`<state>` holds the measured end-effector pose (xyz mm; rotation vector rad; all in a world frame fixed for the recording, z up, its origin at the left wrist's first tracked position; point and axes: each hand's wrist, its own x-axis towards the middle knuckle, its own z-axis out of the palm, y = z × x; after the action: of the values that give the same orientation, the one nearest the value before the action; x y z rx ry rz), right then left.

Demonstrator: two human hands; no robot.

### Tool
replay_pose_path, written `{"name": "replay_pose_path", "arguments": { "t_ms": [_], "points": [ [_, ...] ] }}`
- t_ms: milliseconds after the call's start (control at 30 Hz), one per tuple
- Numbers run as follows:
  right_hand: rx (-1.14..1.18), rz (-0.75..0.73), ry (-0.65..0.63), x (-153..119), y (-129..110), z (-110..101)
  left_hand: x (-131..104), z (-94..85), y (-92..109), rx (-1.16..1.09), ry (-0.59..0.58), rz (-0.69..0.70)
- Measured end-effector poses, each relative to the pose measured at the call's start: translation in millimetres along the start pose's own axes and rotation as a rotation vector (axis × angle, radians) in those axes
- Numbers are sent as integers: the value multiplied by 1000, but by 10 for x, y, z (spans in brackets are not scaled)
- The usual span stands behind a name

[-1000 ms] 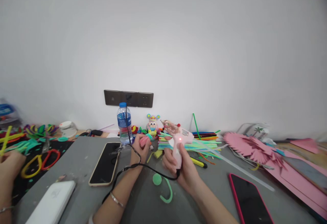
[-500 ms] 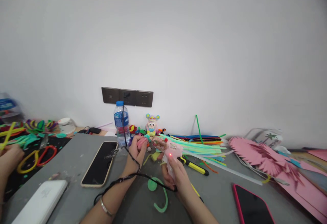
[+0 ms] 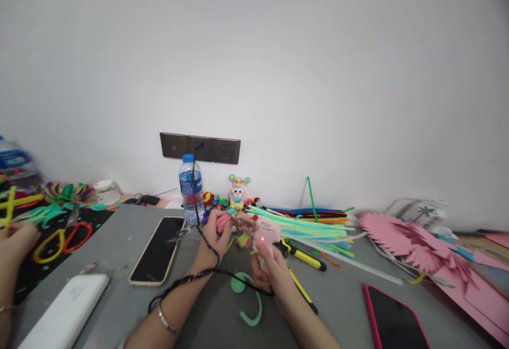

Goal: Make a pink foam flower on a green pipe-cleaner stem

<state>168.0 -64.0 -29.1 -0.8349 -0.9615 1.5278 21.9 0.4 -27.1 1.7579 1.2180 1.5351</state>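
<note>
My right hand [image 3: 268, 267] is wrapped round the handle of a pink hot glue gun [image 3: 267, 232] whose red light is lit. The gun's nozzle points left, close to a pink fuzzy piece [image 3: 223, 221] pinched in my left hand [image 3: 214, 232]; whether they touch I cannot tell. The piece's full shape is hidden by my fingers. A black cord [image 3: 234, 273] runs from the gun across my left forearm. Below my hands lies a green disc [image 3: 237, 282] with a curved green strip [image 3: 257, 312]. Just behind my hands stands a small owl-like figure [image 3: 237, 192].
Bundled pipe cleaners [image 3: 310, 227] and a yellow utility knife [image 3: 306, 256] lie right. Left are a water bottle [image 3: 191, 190], a phone [image 3: 158, 253], a white power bank [image 3: 66, 314] and scissors [image 3: 71, 237]. A co-worker's hand [image 3: 16, 243] shows far left. Pink paper fans [image 3: 401, 243] and another phone [image 3: 393, 317] lie right.
The glue gun has shifted slightly left, its nozzle nearer the pink fuzzy piece. The view has moved a little; both hands keep their holds.
</note>
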Motion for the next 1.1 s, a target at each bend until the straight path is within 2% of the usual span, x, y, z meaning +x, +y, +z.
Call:
{"name": "replay_pose_path", "arguments": {
  "t_ms": [367,633,867,1100],
  "points": [
    [-16,3,23,-20,-15,16,5,-23,82,47,-1,30],
    [-41,-1,42,-6,-3,15,-9,-13,24,42,-33,15],
    [-56,-13,70,-2,44,0,-11,-22,48,52,-21,-16],
    [-76,30,75,-16,-14,13,-8,-21,42,42,18,-20]
  ]
}}
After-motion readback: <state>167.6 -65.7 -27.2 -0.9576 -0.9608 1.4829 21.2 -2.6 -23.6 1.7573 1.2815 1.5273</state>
